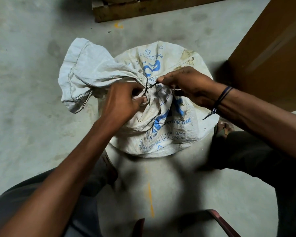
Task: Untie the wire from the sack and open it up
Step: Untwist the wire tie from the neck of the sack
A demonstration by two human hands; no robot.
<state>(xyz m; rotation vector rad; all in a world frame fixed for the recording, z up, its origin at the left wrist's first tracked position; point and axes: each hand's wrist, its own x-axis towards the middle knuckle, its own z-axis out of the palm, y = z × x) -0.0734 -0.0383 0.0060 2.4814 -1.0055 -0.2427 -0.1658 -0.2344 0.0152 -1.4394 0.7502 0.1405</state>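
Note:
A white woven sack (169, 127) with blue print stands on the concrete floor between my knees. Its neck is gathered at the top, and the loose mouth flops out to the left. A thin black wire (148, 87) is wound around the gathered neck, with its ends crossing. My left hand (121, 103) grips the bunched neck and the wire's lower end. My right hand (186, 82) pinches the other wire end between thumb and finger, pulled out to the right.
A wooden pallet (143, 9) lies at the far edge. A brown cardboard box (270, 53) rises close at the right. My legs flank the sack, and a foot in a sandal (222, 129) shows beside it. A reddish seat edge (220, 221) sits below.

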